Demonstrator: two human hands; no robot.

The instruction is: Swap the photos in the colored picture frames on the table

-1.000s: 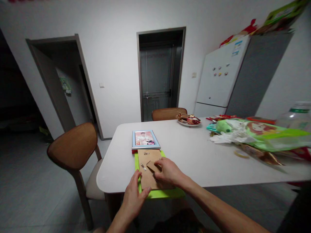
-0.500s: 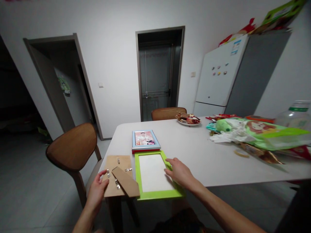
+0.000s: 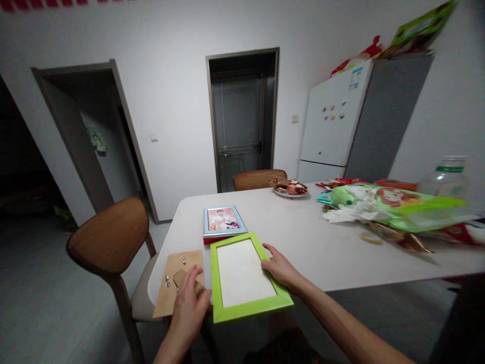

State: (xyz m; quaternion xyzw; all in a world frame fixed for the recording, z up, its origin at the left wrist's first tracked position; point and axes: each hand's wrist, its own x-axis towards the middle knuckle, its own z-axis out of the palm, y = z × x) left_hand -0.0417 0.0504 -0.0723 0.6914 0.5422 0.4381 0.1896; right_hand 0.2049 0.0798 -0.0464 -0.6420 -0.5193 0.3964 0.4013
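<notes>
A green picture frame (image 3: 253, 307) with a white sheet inside lies near the table's front edge, its near end slightly raised. My right hand (image 3: 281, 268) grips its right side, thumb on the rim. Over the brown backing board (image 3: 165, 298), left of the frame, is my left hand (image 3: 190, 298), fingers apart and holding nothing; it covers part of the board's stand. Small metal clips show on the board. Behind the green frame, a blue picture frame (image 3: 224, 234) with a photo rests on something red.
The white table (image 3: 303, 242) holds a plate (image 3: 290, 194) of wrapped items at the back. Green plastic packaging (image 3: 413, 207), crumpled tissue and a clear jar (image 3: 445, 179) are on the right. A wooden chair (image 3: 109, 235) stands at the left, another behind the table.
My left hand has moved right from the board's left edge to over its stand. My right hand has closed on the green frame, which is now slightly turned and raised.
</notes>
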